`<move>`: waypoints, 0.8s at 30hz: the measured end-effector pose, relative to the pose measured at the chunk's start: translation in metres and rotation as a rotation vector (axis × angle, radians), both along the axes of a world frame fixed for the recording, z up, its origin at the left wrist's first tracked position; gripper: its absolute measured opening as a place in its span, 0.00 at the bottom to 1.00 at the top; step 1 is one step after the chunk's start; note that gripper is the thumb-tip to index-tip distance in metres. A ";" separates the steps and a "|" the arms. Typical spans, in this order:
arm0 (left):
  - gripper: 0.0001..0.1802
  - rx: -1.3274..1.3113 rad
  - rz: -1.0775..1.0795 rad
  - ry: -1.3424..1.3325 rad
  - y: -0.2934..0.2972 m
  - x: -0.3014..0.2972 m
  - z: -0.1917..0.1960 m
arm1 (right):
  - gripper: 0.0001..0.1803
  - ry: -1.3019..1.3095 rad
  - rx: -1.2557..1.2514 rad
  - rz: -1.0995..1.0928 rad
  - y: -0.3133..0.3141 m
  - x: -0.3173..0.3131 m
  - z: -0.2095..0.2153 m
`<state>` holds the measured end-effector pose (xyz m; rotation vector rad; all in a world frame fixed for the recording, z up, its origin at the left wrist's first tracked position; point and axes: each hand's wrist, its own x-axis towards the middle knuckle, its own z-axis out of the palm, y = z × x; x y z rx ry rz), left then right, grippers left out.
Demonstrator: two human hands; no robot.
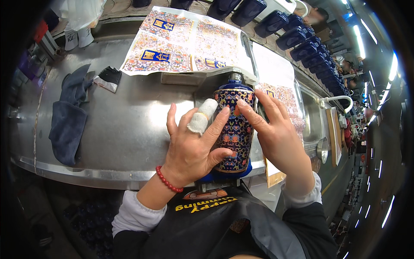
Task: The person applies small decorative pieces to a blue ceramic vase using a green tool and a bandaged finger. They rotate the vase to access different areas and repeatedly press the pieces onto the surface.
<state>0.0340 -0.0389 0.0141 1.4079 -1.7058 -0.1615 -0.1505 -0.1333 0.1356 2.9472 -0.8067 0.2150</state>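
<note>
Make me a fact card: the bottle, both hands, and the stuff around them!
Bottle: dark blue, flowery, neck pointing away
Left hand: open, fingertips at the bottle; white wrap on one finger, red bracelet on the wrist
Right hand: open, fingertips at the bottle's upper right
Cloth: dark, on the metal table's left
Patterned sheets: beyond the bottle
Other bottles: blue, upper right

A grey-blue cloth point(68, 125) lies on the metal worktop point(120, 125), left of a white tap point(340, 98).
</note>
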 end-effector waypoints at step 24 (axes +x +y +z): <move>0.46 0.031 -0.007 0.038 0.001 -0.008 -0.002 | 0.35 0.001 0.029 0.015 0.006 -0.006 -0.004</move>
